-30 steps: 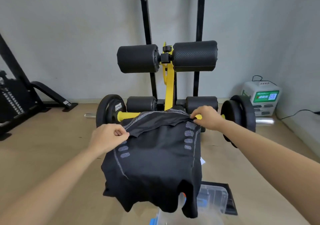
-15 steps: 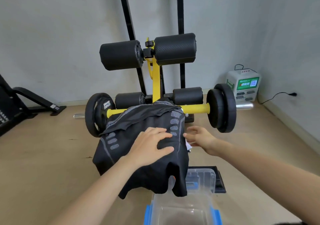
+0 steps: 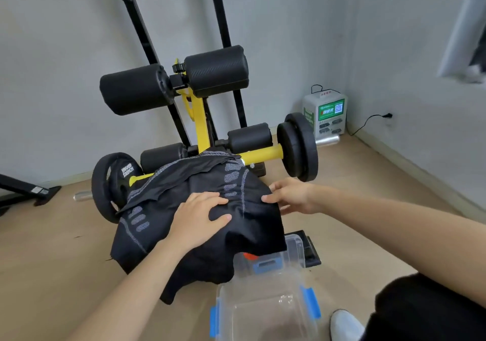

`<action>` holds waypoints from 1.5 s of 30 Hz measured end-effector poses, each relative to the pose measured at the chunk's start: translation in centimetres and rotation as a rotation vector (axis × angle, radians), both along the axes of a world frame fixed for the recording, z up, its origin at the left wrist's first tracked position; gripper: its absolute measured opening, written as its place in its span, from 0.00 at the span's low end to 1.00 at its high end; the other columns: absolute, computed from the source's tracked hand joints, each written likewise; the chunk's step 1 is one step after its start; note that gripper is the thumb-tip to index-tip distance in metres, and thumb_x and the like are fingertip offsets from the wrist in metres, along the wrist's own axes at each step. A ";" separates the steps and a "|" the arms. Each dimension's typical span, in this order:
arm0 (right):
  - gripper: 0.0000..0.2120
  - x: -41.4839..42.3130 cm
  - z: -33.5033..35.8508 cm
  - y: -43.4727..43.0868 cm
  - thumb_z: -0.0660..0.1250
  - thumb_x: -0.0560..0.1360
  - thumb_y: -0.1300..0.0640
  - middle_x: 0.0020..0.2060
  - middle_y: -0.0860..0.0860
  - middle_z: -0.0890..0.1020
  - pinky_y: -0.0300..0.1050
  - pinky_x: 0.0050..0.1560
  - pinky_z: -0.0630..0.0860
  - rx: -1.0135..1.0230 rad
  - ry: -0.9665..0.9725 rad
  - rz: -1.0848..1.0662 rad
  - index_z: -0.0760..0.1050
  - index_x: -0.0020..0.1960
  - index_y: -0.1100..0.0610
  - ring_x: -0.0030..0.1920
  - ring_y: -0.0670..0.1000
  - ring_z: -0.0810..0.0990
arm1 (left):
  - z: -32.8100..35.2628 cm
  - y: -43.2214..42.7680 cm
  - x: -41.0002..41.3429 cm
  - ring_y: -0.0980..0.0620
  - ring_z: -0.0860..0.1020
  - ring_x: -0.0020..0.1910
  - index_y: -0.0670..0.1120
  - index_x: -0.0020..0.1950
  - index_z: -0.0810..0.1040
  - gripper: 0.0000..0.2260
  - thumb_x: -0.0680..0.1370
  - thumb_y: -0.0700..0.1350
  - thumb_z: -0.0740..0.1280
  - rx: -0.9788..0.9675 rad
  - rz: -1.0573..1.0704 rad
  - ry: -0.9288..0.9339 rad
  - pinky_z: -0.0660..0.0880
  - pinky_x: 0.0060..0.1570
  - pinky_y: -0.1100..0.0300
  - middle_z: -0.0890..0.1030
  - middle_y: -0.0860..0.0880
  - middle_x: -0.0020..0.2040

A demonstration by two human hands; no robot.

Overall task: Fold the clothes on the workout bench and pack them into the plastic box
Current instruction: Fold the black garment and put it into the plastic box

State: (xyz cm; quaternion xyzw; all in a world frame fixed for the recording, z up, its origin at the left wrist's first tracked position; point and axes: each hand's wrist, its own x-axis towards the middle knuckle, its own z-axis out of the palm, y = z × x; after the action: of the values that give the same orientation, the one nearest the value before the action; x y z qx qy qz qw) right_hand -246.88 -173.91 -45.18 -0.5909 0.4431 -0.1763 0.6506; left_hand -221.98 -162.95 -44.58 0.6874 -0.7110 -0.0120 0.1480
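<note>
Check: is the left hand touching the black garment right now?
Touching. The head view shows the left hand lying palm-down, fingers spread, flat on the black garment.

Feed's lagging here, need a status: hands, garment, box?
Left hand flat on black shirt, right hand at its edge. Shirt unfolded. Plastic box open, shirt hem overhanging its lid.

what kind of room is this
Probably a small home or private gym corner: a workout bench with foam roller pads, a yellow barbell with black weight plates, bare walls and a wooden floor.
</note>
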 end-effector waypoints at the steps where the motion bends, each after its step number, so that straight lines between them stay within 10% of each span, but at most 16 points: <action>1: 0.06 -0.3 0.4 0.4 0.73 0.75 0.60 0.44 0.51 0.83 0.48 0.50 0.79 -0.013 0.027 0.026 0.76 0.47 0.55 0.46 0.51 0.80 | 0.0 0.0 -0.1 0.56 0.66 0.72 0.61 0.66 0.77 0.19 0.76 0.63 0.66 0.002 0.008 -0.003 0.68 0.66 0.50 0.72 0.62 0.71; 6: 0.02 -0.2 1.6 1.9 0.72 0.75 0.61 0.45 0.54 0.84 0.54 0.60 0.79 -0.116 0.129 0.066 0.79 0.46 0.58 0.48 0.53 0.82 | 0.4 -0.1 -0.9 0.55 0.68 0.70 0.62 0.63 0.78 0.17 0.76 0.62 0.66 0.000 0.046 0.006 0.68 0.64 0.50 0.74 0.63 0.68; 16: 0.15 -2.0 2.9 1.4 0.68 0.76 0.68 0.34 0.50 0.78 0.43 0.39 0.81 -0.318 -0.018 -0.068 0.75 0.62 0.58 0.39 0.50 0.80 | 0.9 0.4 -2.3 0.57 0.69 0.68 0.61 0.61 0.80 0.28 0.68 0.71 0.57 -0.069 0.010 -0.043 0.67 0.64 0.55 0.75 0.64 0.65; 24: 0.13 -1.2 4.2 2.2 0.62 0.79 0.71 0.38 0.50 0.77 0.37 0.40 0.80 -0.232 -0.271 0.019 0.78 0.62 0.65 0.36 0.43 0.79 | 3.0 0.8 -7.3 0.61 0.80 0.40 0.57 0.40 0.82 0.20 0.64 0.72 0.67 -0.093 0.042 0.541 0.79 0.46 0.53 0.83 0.61 0.38; 32: 0.15 -0.4 4.8 3.0 0.62 0.79 0.70 0.48 0.58 0.75 0.51 0.55 0.82 -0.144 -0.408 0.089 0.76 0.64 0.64 0.48 0.53 0.80 | 3.2 0.3 -8.4 0.57 0.82 0.39 0.56 0.39 0.81 0.10 0.67 0.60 0.76 -0.096 0.239 0.624 0.80 0.45 0.51 0.83 0.60 0.34; 38: 0.14 -0.9 4.0 2.6 0.65 0.76 0.73 0.49 0.64 0.80 0.50 0.53 0.83 -0.392 -0.279 0.022 0.78 0.60 0.65 0.49 0.57 0.83 | 3.2 0.4 -7.6 0.57 0.81 0.39 0.55 0.42 0.83 0.06 0.73 0.43 0.71 -0.043 0.209 0.615 0.77 0.42 0.57 0.84 0.54 0.35; 45: 0.04 -1.0 3.8 1.9 0.77 0.71 0.60 0.32 0.50 0.83 0.42 0.39 0.81 -0.814 0.110 -0.007 0.84 0.43 0.60 0.31 0.44 0.79 | 3.1 0.6 -6.2 0.52 0.80 0.38 0.56 0.48 0.81 0.02 0.77 0.49 0.72 -0.032 0.017 0.533 0.78 0.44 0.53 0.81 0.48 0.37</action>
State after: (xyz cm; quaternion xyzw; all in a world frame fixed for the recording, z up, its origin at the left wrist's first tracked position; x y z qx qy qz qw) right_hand -247.93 -172.00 -41.38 -0.8072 0.3734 -0.3076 0.3382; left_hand -228.20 -162.32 -41.46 0.6634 -0.6411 -0.1804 0.3410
